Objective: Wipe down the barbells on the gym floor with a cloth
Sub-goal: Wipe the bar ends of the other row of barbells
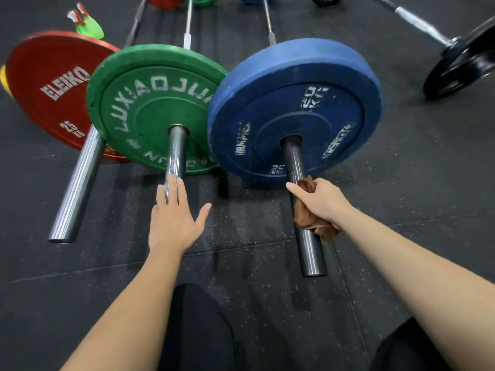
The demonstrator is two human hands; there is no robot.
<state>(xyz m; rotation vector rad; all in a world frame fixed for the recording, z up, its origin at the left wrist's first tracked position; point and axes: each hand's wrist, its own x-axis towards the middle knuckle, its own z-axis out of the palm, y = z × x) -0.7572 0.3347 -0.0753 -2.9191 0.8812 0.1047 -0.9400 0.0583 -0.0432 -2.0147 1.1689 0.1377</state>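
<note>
— What lies on the floor [401,183]?

— Dark speckled rubber mats, with three barbells side by side. The red plate [51,95] is leftmost, the green plate [150,103] overlaps its edge, and the blue plate [294,108] overlaps the green one. A fourth bar with a black plate [460,68] lies apart at the upper right.

— And the sleeves?

— Each steel sleeve points toward the person. The blue plate's sleeve [310,253] is the darkest.

— The hands?

— The right hand [321,202] is clamped around that dark sleeve, with a brown cloth [308,218] bunched between palm and steel. The left hand [174,218] is spread flat, fingers apart, fingertips resting on the end of the green plate's sleeve [175,153], gripping nothing.

— Anything smaller?

— A green spray bottle [88,26] behind the red plate.
</note>
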